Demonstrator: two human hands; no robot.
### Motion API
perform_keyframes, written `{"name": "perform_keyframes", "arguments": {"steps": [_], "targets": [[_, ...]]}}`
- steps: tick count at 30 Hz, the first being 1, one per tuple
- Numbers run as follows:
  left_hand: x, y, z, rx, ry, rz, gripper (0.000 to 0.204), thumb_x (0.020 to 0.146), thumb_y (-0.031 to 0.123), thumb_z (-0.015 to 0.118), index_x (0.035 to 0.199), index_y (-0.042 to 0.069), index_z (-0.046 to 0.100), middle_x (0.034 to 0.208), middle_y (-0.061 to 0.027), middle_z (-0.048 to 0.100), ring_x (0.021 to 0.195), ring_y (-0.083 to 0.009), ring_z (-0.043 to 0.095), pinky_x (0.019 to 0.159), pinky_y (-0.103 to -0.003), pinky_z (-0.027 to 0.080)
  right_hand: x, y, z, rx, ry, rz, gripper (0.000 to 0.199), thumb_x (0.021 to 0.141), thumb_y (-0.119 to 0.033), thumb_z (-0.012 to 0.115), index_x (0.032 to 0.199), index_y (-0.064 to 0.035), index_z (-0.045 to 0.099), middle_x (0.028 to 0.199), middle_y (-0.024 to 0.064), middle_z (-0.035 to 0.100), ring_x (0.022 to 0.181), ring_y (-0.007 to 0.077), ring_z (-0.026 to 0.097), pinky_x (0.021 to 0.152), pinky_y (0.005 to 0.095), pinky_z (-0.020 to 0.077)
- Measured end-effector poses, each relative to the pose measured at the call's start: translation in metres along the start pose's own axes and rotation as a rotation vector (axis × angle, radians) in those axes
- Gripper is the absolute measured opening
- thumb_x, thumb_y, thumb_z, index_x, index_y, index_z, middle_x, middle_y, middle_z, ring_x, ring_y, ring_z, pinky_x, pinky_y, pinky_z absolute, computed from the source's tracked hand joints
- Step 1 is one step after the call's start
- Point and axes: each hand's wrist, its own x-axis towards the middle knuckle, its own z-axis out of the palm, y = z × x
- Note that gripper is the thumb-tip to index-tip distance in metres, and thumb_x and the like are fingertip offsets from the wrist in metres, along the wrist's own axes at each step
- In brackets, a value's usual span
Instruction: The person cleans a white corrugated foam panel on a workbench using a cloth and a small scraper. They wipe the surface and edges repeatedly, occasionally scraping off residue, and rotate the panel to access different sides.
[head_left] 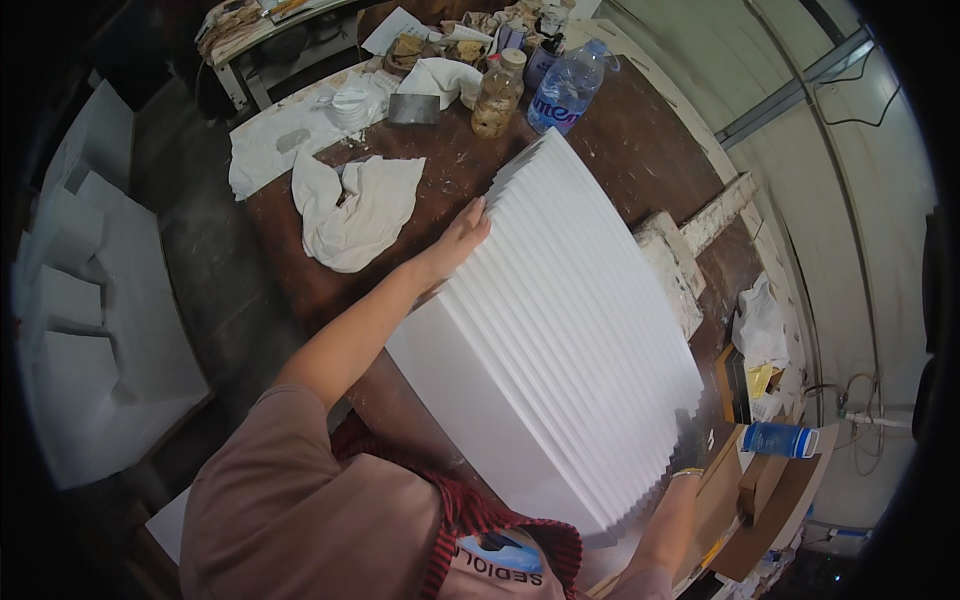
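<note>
A thick stack of white sheets [570,330], with ridged, stepped edges, lies aslant on the brown table in front of me. My left hand [465,237] presses against its far left side, fingers together and curled at the edge. At the near right edge, my right hand [692,440], which looks dark as if gloved, holds the other side of the stack; its fingers are partly hidden. A bracelet circles the right wrist. The front sheet [470,400] shows a smooth, flat face toward me.
Beyond the stack stand a water bottle [572,88], a brown-stained jar [497,95] and a metal scraper plate [414,109]. White cloth [358,210] lies at the left. A white-crusted block [668,265] and a blue-labelled container [778,440] by an open cardboard box [770,500] are at right.
</note>
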Motion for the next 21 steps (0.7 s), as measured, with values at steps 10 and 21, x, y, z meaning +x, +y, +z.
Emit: {"name": "perform_keyframes", "arguments": {"steps": [10, 21], "targets": [[0.06, 0.025, -0.014, 0.129, 0.145, 0.139, 0.073, 0.109, 0.044, 0.039, 0.16, -0.001, 0.014, 0.169, -0.0175, 0.008, 0.157, -0.0254, 0.006, 0.125, -0.036, 0.011, 0.012, 0.008, -0.011, 0.13, -0.113, 0.247, 0.059, 0.088, -0.018, 0.076, 0.14, -0.006, 0.052, 0.118, 0.0032, 0.06, 0.094, 0.0141, 0.059, 0.085, 0.03, 0.0471], [0.101, -0.013, 0.025, 0.34, 0.179, 0.207, 0.098, 0.098, 0.067, 0.042, 0.159, -0.003, 0.011, 0.167, -0.023, 0.01, 0.156, -0.0364, 0.008, 0.123, -0.051, 0.011, 0.058, 0.079, -0.03, 0.16, -0.134, 0.166, 0.078, 0.076, -0.018, 0.08, 0.146, -0.0061, 0.048, 0.136, 0.0036, 0.053, 0.118, 0.018, 0.049, 0.102, 0.0366, 0.0387]]}}
